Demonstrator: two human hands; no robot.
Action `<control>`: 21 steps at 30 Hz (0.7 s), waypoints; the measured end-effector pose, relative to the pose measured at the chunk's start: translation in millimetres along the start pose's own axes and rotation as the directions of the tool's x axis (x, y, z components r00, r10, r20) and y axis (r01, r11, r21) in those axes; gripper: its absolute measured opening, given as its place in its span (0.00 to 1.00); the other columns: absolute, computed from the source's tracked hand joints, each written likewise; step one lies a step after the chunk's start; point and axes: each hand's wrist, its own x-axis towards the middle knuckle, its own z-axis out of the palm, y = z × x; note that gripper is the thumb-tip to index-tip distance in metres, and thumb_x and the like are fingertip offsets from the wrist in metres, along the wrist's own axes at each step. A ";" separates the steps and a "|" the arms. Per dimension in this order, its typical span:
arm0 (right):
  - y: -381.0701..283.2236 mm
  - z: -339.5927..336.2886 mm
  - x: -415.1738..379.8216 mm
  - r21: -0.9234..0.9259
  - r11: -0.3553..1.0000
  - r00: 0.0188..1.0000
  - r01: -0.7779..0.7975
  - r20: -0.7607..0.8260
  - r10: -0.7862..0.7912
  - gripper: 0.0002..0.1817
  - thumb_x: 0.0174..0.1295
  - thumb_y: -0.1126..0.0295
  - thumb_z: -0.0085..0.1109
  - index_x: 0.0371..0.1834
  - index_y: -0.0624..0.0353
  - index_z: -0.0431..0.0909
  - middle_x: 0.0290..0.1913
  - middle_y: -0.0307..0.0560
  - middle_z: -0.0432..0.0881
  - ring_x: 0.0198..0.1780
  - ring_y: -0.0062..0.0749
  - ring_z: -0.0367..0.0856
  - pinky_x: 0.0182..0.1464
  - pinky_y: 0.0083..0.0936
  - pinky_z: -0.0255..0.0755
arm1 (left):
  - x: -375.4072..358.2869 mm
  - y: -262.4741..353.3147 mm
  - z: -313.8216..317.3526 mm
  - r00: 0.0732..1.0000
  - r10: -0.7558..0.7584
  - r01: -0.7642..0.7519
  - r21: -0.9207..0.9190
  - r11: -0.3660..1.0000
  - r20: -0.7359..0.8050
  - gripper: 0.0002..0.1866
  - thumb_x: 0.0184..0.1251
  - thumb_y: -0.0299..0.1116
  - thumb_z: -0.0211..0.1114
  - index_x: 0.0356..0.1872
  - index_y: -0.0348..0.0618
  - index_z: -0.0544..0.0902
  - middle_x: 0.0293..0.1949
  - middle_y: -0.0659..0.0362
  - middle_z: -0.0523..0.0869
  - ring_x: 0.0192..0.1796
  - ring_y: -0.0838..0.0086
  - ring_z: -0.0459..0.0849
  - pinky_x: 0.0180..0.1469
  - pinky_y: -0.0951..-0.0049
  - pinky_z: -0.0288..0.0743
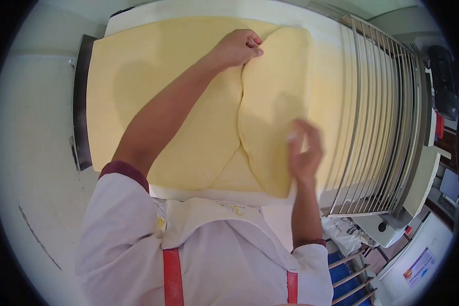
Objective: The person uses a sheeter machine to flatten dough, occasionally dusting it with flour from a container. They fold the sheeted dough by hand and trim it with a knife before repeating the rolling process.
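A wide sheet of pale yellow dough [163,61] lies on the worktop. Its right part is folded over as a flap [275,86], and the flap's uneven edge runs down the middle of the sheet. Near the bottom, the two edges part around a triangular gap. At the top of the seam, my left hand [238,48] is closed, its fingertips pinching the dough's edge. My right hand [306,150], blurred by motion, is over the right side of the flap. Its thumb and fingers are apart, with nothing visible between them.
To the right stands a metal guard of parallel bars [372,122] beside the pale work surface [326,102]. A dark strip [81,102] borders the left end. A plastic bag [344,232] and a slatted rack [349,278] are at lower right.
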 end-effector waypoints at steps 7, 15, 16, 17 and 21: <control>37.3 30.1 54.4 0.063 0.998 0.990 0.011 0.138 -0.020 0.38 0.65 0.76 0.50 0.78 0.59 0.44 0.79 0.60 0.39 0.80 0.51 0.39 0.76 0.42 0.45 | -16.5 -3.1 3.7 0.992 0.113 -0.097 0.220 0.971 -0.058 0.20 0.60 0.29 0.68 0.54 0.36 0.78 0.41 0.55 0.84 0.42 0.71 0.84 0.47 0.71 0.79; 25.5 30.6 57.3 -0.025 0.998 0.983 -0.065 0.168 0.069 0.39 0.66 0.77 0.48 0.78 0.59 0.41 0.79 0.62 0.37 0.79 0.54 0.37 0.75 0.45 0.49 | -42.4 -7.0 20.5 0.900 0.390 -0.285 0.415 0.864 -0.194 0.26 0.63 0.30 0.65 0.62 0.39 0.71 0.58 0.49 0.77 0.58 0.61 0.77 0.62 0.61 0.71; 26.1 30.2 57.3 -0.028 0.997 0.983 -0.067 0.169 0.071 0.38 0.66 0.77 0.48 0.78 0.60 0.41 0.79 0.62 0.37 0.79 0.54 0.37 0.75 0.45 0.48 | -55.7 -13.0 34.3 0.813 0.562 -0.382 0.586 0.714 -0.154 0.28 0.67 0.35 0.63 0.66 0.40 0.68 0.65 0.46 0.72 0.66 0.58 0.71 0.68 0.59 0.65; 26.4 29.9 57.1 -0.031 0.997 0.982 -0.066 0.173 0.070 0.38 0.66 0.77 0.48 0.78 0.60 0.42 0.79 0.63 0.37 0.79 0.54 0.37 0.75 0.45 0.48 | -71.4 -11.5 49.1 0.821 0.570 -0.439 0.607 0.662 -0.028 0.31 0.68 0.40 0.60 0.68 0.39 0.64 0.68 0.46 0.67 0.70 0.58 0.65 0.71 0.59 0.59; 32.9 22.1 67.7 -0.053 0.998 0.976 -0.028 0.214 0.039 0.37 0.67 0.76 0.48 0.77 0.63 0.43 0.78 0.66 0.39 0.79 0.55 0.37 0.76 0.45 0.45 | -99.9 -18.2 73.7 0.860 0.465 -0.470 0.678 0.566 0.209 0.41 0.72 0.56 0.49 0.74 0.35 0.52 0.76 0.45 0.51 0.78 0.59 0.47 0.77 0.59 0.42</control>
